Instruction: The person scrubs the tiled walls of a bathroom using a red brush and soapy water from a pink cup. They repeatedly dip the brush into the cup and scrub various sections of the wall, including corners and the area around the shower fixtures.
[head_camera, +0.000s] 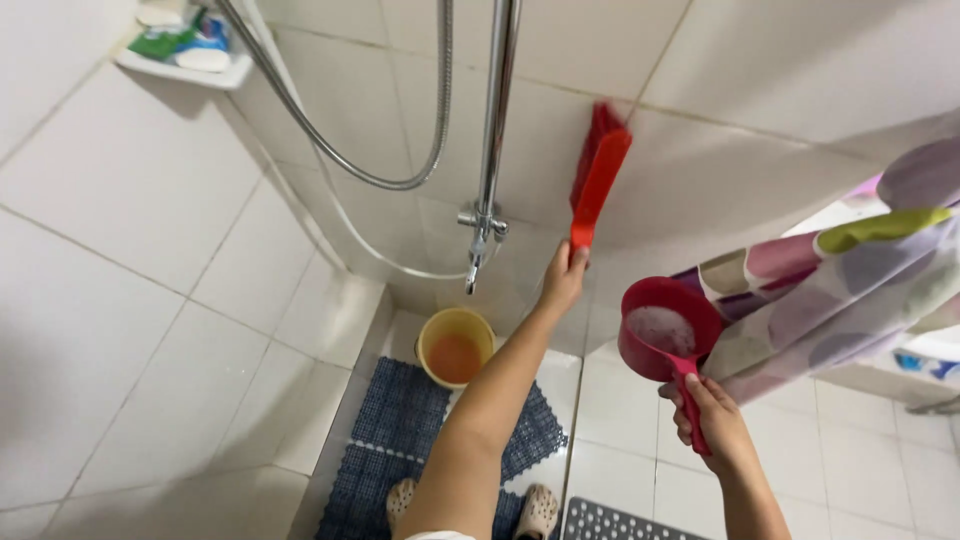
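My right hand (718, 425) gripped the red dipper (665, 335) by its handle, sloshy, heavy; my left hand (562, 280) clasped the light, stiff red brush (598, 180) above it.

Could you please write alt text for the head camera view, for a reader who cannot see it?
A left hand presses a red brush against a white tiled wall, while the right hand holds a red dipper. Below sit a yellow bucket and blue mat.

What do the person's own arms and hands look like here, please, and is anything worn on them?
Both arms are bare from the hands to the frame's lower edge: no sleeves, gloves, watch or bracelets show. The left hand and right hand show no rings that I can make out. A sliver of white fabric sits near the left upper arm.
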